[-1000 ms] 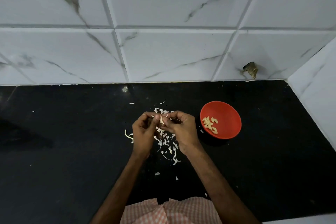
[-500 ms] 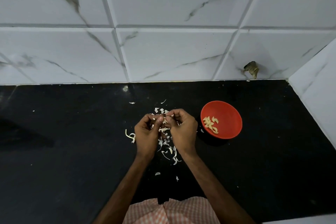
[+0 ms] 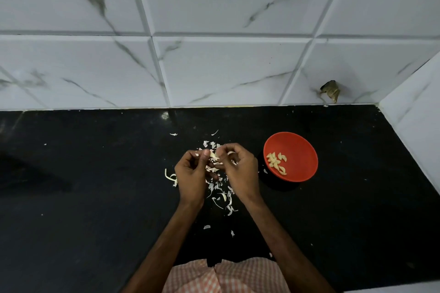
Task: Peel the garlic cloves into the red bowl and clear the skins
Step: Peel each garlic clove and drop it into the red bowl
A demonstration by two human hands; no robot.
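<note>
— What did the clove look like?

— Small, pale cream, a curved sliver. The garlic clove [image 3: 213, 155] sat between the two hands, over the black counter [image 3: 95, 197], near the red bowl [image 3: 300, 150] on its left and apart from it. Fingers hid most of it, so I could not tell how much skin was on it.

— And the hands?

— The left hand [image 3: 190, 173] had its fingers curled, thumb and fingertips pinching the clove. The right hand [image 3: 240, 169] was curled too, its fingertips nipping the clove's right end.

— The bowl?

— Round, upright, with a small heap of peeled cloves [image 3: 276, 163] lying towards its left side.

— The skins?

— The skins [image 3: 221, 195] lay scattered on the counter below and between the wrists. A few flakes lay nearer the person, a few towards the wall, and a curled strip lay just left of the left hand.

— Where were the edges?

— The counter met the marbled tiled wall [image 3: 214, 66] at the back and a side wall [image 3: 416, 114] on the right, well apart from the bowl. Dark counter ran far out to the left of the hands, and a band of it lay between the bowl and the side wall. A checked cloth [image 3: 226, 276] covered the near edge, between the forearms.
</note>
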